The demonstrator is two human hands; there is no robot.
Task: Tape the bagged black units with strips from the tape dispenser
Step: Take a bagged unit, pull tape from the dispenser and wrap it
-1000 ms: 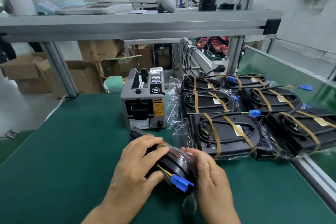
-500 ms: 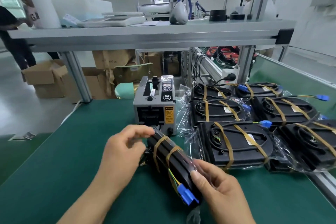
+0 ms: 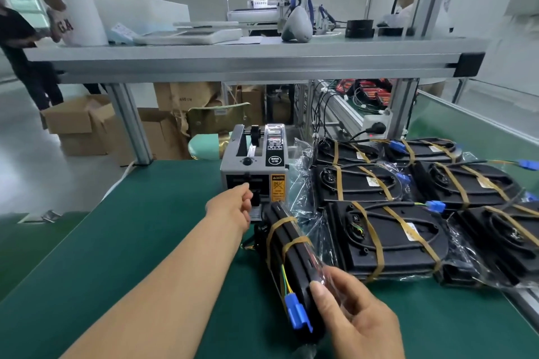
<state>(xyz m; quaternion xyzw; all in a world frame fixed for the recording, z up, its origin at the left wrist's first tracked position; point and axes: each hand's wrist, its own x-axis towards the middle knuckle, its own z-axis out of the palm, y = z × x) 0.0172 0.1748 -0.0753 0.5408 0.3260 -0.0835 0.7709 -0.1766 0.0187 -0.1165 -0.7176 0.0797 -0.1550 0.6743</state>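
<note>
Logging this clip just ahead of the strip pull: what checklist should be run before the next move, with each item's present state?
1. Left hand at the tape dispenser outlet: ok, it is at the front slot.
2. Strip ready at the slot: cannot tell, the hand hides it.
3. Bagged black unit steadied: ok, the right hand grips its near end; it stands on edge on the green mat.
4. Brown tape bands on it: ok, two cross its far half.
5. Blue connector away from those bands: ok, at the near end.
6. Finished taped units out of the way: ok, they lie to the right.
</note>
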